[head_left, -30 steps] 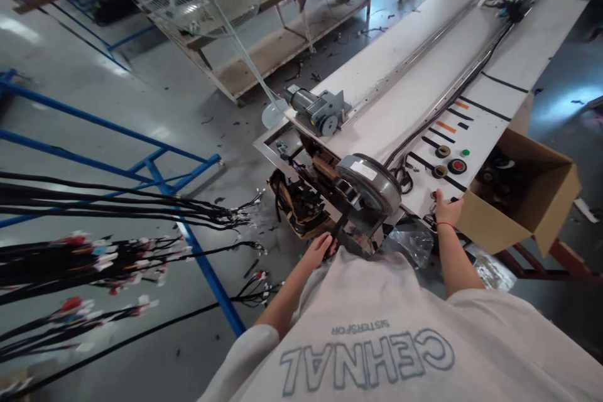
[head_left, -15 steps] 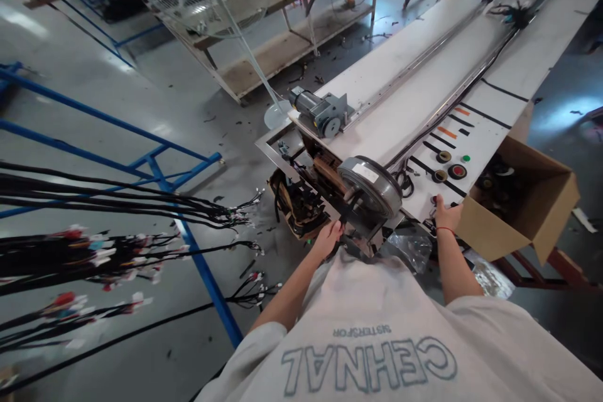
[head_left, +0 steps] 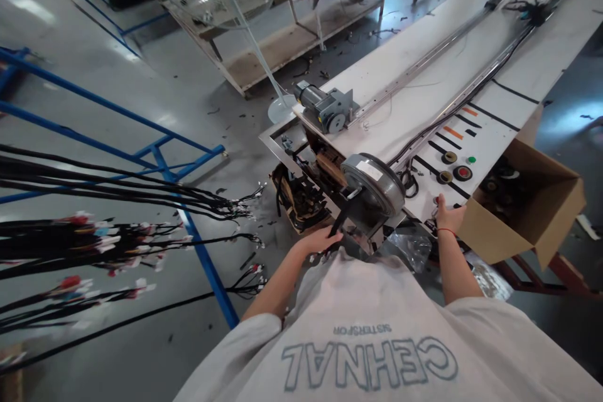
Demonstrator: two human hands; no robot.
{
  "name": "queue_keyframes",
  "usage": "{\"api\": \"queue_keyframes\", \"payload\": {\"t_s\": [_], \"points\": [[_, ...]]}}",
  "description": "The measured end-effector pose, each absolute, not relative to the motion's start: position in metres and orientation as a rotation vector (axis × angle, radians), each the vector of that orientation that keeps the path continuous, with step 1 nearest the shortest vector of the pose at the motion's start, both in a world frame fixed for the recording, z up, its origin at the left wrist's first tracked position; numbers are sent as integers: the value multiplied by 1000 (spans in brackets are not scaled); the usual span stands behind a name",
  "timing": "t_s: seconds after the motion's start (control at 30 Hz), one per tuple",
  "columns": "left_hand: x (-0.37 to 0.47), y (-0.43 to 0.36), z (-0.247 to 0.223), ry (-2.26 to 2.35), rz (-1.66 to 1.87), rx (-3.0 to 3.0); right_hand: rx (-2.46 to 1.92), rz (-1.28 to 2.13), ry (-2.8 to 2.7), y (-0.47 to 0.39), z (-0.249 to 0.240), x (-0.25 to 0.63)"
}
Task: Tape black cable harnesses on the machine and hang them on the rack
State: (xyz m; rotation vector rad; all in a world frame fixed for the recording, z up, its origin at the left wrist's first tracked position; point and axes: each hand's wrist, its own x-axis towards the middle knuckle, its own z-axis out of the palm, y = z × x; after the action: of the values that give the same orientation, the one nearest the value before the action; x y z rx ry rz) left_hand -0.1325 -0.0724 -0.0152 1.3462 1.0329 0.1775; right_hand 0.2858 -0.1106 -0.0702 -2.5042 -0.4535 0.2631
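Note:
My left hand (head_left: pixel 324 240) is closed round a black cable (head_left: pixel 343 217) beside the grey tape-like wheel (head_left: pixel 374 183) at the near end of the long white bench (head_left: pixel 377 132). The cable runs up to the wheel's hub. At the bench's near right corner, my right hand (head_left: pixel 448 217) has its fingers at a small red knob or button; whether it grips it is too small to tell. Just beyond that hand are a red button (head_left: pixel 462 173), a green button (head_left: pixel 472 159) and black and orange tape strips (head_left: pixel 453 132).
A motor (head_left: pixel 323 105) stands on the bench's left edge. An open cardboard box (head_left: pixel 499 229) is at the right. Blue frame bars (head_left: pixel 188 232) and hanging black cable bundles (head_left: pixel 108 242) are on the left. A person stands at the far end.
My left hand has moved slightly left and down, with the black cable stretching from the wheel's hub. My right hand stays at the bench corner. The view has shifted a little.

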Motion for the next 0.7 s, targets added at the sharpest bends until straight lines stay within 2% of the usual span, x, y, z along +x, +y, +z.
{"api": "queue_keyframes", "payload": {"t_s": [0.13, 0.27, 0.57, 0.7], "points": [[-158, -105, -21, 1350, 363, 1550, -2510, 283, -324, -108, -61, 282], [-150, -121, -24, 1422, 466, 1559, -2501, 300, -334, -107, -56, 280], [-105, -74, 1, 1475, 570, 1571, -2512, 320, -333, -106, -49, 276], [-94, -62, 4, 1341, 537, 1267, -2509, 323, -354, -106, -52, 276]]}}
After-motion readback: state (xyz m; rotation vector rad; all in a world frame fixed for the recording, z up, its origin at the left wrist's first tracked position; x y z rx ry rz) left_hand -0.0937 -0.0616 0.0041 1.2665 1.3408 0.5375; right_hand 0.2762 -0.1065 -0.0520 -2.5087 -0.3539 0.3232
